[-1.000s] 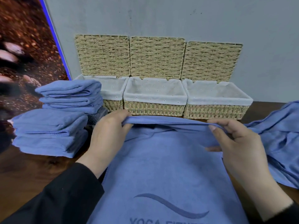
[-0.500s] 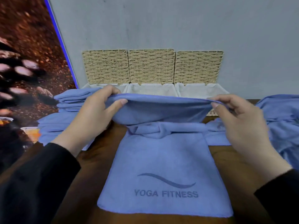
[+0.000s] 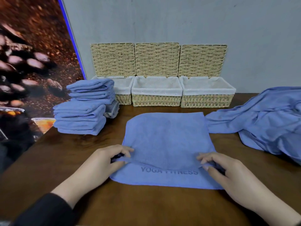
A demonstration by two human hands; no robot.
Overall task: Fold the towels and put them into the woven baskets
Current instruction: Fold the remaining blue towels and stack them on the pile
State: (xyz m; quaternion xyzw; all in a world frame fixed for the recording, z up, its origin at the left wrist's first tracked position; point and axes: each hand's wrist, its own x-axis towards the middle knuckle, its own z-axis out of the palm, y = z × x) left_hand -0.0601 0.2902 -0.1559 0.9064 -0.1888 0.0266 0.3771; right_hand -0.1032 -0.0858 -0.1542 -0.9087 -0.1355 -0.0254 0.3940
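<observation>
My left hand (image 3: 110, 159) and my right hand (image 3: 218, 167) each pinch a near corner of the top layer of the blue towel (image 3: 166, 141), which lies folded over on the wooden table (image 3: 146, 204) right in front of me. The top edge stops short of the bottom edge, so the words on it show. If I let go now the fold could come out crooked. If I pull too hard, the soft cloth could slide or bunch up. The three woven baskets (image 3: 156, 100) wait at the back with lids up, and I see no towels in them. Folded towels (image 3: 81, 118) are stacked on the left. A loose heap of towels (image 3: 263, 121) lies on the right. A grey wall (image 3: 179, 22) stands behind
</observation>
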